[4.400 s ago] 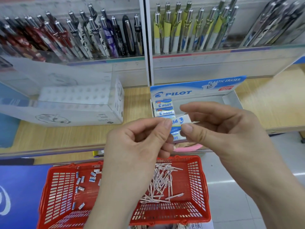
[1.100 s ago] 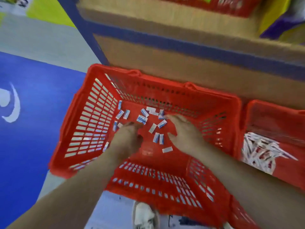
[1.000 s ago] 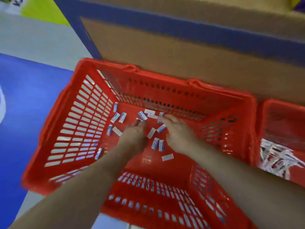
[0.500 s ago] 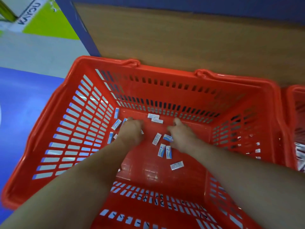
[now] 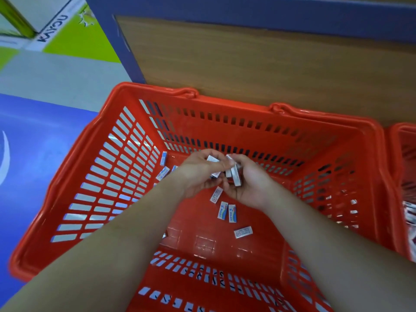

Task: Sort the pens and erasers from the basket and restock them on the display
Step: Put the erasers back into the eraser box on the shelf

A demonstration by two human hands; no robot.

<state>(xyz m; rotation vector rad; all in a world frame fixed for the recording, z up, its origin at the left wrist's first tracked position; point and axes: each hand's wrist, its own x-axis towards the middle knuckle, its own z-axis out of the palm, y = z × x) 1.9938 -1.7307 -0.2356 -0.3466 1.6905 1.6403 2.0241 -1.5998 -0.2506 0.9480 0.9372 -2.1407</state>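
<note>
Red plastic basket (image 5: 108, 176) fills most of my view. It stands on the floor against the wooden panel (image 5: 247, 64) of the fixture, with a second basket (image 5: 403, 176), also red, right beside it on my right. What lies in that one is cut off at the edge, so I cannot tell what it is.

Both my hands are down inside the first basket, close together above its floor. My right hand (image 5: 249, 188) has its fingers curled around a stack of erasers (image 5: 235, 176). My left hand (image 5: 198, 174) pinches a single eraser (image 5: 212, 159) just beside them.

I judge I am mid-gathering: a handful is collected but not yet shelved. The display is out of sight, so I cannot say how full it is. Left to pick up are four loose erasers (image 5: 222, 210) on the basket floor near my wrists, and a few more erasers by the left wall (image 5: 162, 173). No pens show in this basket.
</note>
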